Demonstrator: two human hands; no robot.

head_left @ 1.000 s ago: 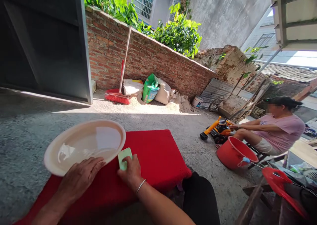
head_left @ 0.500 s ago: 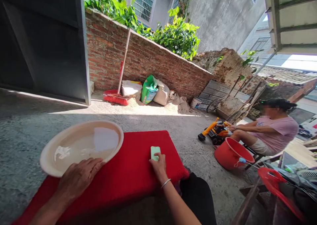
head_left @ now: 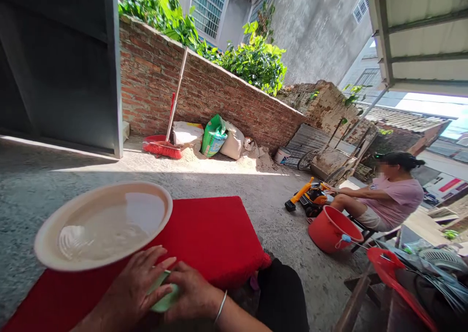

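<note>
A pale green, flat, rectangular thing with rounded corners (head_left: 167,298) is between my two hands, low over the near edge of the red-covered table (head_left: 212,234). My left hand (head_left: 133,288) has its thumb and fingers around its left side. From the right, my right hand (head_left: 193,290), with a bangle at the wrist, grips it. The fingers hide much of it, so I cannot tell its exact kind. Just beyond my left hand, a wide pale basin (head_left: 42,246) of water rests on the left of the table, its surface rippled.
A red bucket (head_left: 318,232) stands on the concrete to the right, near a yellow and black toy vehicle (head_left: 310,200) and a seated person (head_left: 395,195). Sacks (head_left: 232,142) and a red broom (head_left: 163,149) line the brick wall. A dark metal door (head_left: 62,68) is at left.
My right hand has brought the pale green thing left and nearer to me, off the middle of the table. My left hand has left the basin's rim and closed around the thing.
</note>
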